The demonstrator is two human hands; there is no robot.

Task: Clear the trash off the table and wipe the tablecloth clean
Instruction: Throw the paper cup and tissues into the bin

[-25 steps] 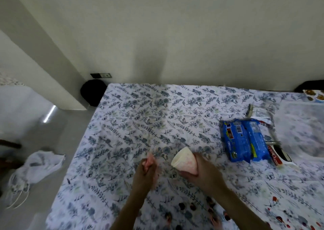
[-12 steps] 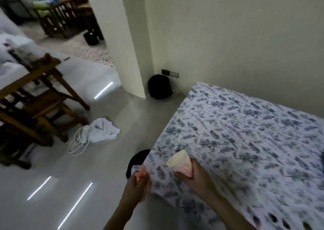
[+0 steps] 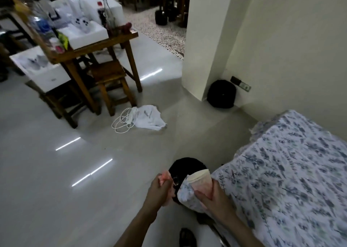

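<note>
My right hand [image 3: 210, 198] grips a paper cup [image 3: 201, 180] with a pinkish stained side, tipped so its mouth faces left. My left hand [image 3: 158, 192] is closed around a crumpled pink tissue [image 3: 163, 177]. Both hands hover off the table's left corner, above a round black bin [image 3: 185, 166] on the floor. The table with its blue floral tablecloth [image 3: 293, 181] fills the right side; the corner of the cloth hangs down beside my right hand.
A second round black object [image 3: 221, 94] sits by the wall near a pillar. A white bag with a coiled white cord [image 3: 146, 119] lies on the grey floor. A cluttered wooden table and stool [image 3: 110, 77] stand at the upper left.
The view swung left, off the tabletop and toward the floor. Both hands moved from above the tablecloth past its left corner, carrying the cup and tissue over the black bin.
</note>
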